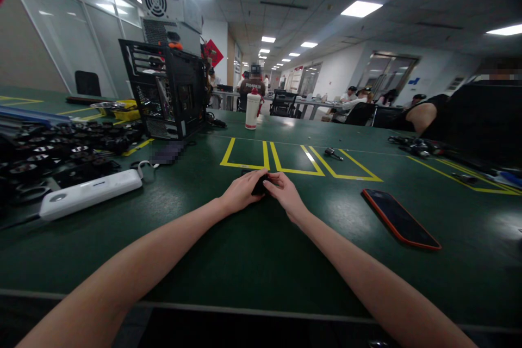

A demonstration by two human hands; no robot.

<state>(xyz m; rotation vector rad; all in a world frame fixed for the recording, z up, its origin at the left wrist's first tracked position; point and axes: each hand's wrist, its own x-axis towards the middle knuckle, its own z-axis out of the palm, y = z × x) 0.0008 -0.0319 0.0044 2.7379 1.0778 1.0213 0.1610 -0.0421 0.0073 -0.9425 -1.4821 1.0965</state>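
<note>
My left hand [243, 190] and my right hand [285, 194] meet over the green table, just in front of the yellow tape outlines. Between them is a small black object [260, 187], mostly covered by fingers, so its kind does not show. The left fingers are wrapped round its far side. On the right, thumb and fingertips pinch its edge. Beyond the hands, a small dark metal part [333, 154] lies at the right-hand tape outline.
An orange-cased phone [402, 218] lies to the right. At left are a white power strip [92, 193] and a heap of black parts [81, 147]. An open computer case [171, 89] and a white cup [252, 111] stand farther back. A person [468, 109] sits at the right.
</note>
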